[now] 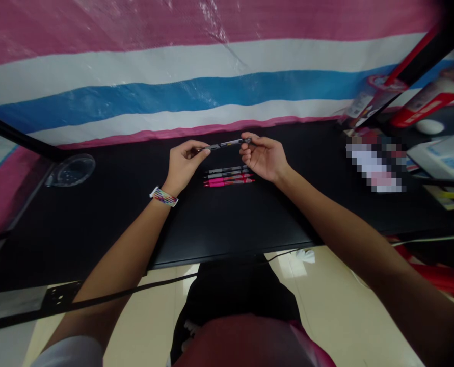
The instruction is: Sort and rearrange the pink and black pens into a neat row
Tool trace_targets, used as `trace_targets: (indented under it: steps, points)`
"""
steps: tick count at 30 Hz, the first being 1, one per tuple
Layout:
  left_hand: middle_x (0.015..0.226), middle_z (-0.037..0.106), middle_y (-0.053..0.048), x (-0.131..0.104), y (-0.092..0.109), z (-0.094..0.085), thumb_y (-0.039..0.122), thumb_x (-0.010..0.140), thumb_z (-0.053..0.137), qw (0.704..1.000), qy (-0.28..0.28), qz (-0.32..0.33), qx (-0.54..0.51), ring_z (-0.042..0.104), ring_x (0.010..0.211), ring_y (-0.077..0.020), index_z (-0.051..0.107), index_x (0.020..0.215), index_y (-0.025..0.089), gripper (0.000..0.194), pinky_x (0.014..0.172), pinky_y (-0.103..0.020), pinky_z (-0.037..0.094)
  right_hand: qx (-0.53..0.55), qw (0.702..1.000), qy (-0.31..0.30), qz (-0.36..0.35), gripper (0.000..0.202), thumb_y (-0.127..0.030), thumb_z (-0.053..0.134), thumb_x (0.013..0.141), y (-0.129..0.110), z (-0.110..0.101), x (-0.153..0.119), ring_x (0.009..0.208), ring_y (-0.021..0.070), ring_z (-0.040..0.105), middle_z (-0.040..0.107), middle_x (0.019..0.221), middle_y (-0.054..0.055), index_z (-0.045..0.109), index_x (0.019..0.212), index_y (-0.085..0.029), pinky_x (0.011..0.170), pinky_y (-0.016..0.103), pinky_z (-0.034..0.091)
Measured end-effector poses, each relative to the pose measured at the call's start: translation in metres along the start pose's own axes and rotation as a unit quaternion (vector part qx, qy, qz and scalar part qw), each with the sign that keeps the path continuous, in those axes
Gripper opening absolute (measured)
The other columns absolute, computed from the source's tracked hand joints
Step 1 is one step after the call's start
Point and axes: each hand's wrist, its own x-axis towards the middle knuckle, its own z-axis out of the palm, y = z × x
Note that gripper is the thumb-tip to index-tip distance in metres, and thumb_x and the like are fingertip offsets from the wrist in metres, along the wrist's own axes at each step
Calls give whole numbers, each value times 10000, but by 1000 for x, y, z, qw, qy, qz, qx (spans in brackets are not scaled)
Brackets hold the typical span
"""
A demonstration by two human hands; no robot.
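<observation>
A dark and clear pen (227,145) is held level between my two hands, just above the black table (227,224). My left hand (184,160) pinches its left end, and my right hand (264,155) grips the other end by thumb and fingers. Below it, several pens lie side by side on the table: dark ones (227,173) at the back and pink ones (227,180) nearest me. A colourful band (164,197) circles my left wrist.
A clear round plastic lid or dish (74,170) lies at the far left. At the right stand a clear container (375,99) and a red and white canister (429,99), beside a white mouse-like object (430,127) and papers (446,155). Striped sheeting (196,97) hangs behind the table.
</observation>
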Motion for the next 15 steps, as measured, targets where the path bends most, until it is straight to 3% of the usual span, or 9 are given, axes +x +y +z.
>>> trace_targets:
  steps: [15]
  points:
    - [971,845,-52,-2,3,2,506,909,886,1000,-2,2,-2,739,874,-218,866,996,256,266,832,-369,590,-63,998,0,-28,437,-628,749,946,-4,3,-3,876,229,723,753,892,75,779,1122,-228,793,364,672]
